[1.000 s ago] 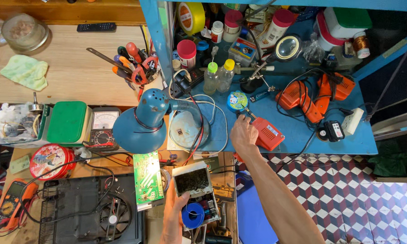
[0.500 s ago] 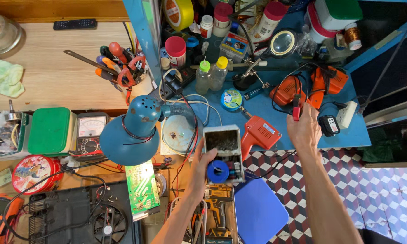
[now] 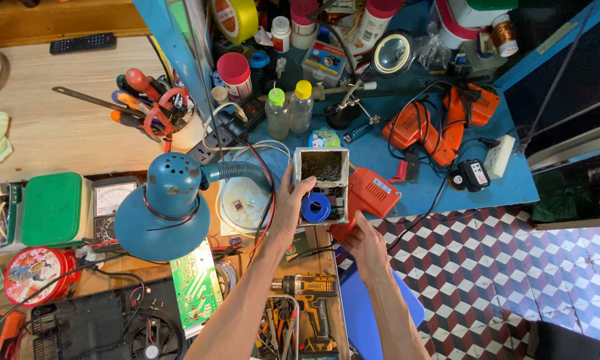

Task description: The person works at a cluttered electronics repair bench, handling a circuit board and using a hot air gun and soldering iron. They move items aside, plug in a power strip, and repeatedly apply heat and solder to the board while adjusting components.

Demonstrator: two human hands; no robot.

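My left hand (image 3: 288, 212) grips the left side of a small white tray (image 3: 322, 184), held up over the bench's edge. The tray has a dark sponge-like pad in its far half and a blue tape roll (image 3: 316, 207) in its near half. My right hand (image 3: 364, 248) reaches up under the tray's near right corner, fingers touching its bottom edge. A red-orange soldering tool (image 3: 374, 194) lies just right of the tray on the blue shelf.
A blue desk lamp (image 3: 168, 205) stands left of the tray, over a green circuit board (image 3: 195, 285). A cordless drill (image 3: 310, 299) lies in an open drawer below. Two orange tools (image 3: 438, 125), bottles (image 3: 289, 111), a magnifier (image 3: 392, 53) and a screwdriver cup (image 3: 156, 113) crowd the back.
The tray has risen from drawer level to above the bench edge. My right hand came back from the blue shelf's red probe to the tray's near corner.
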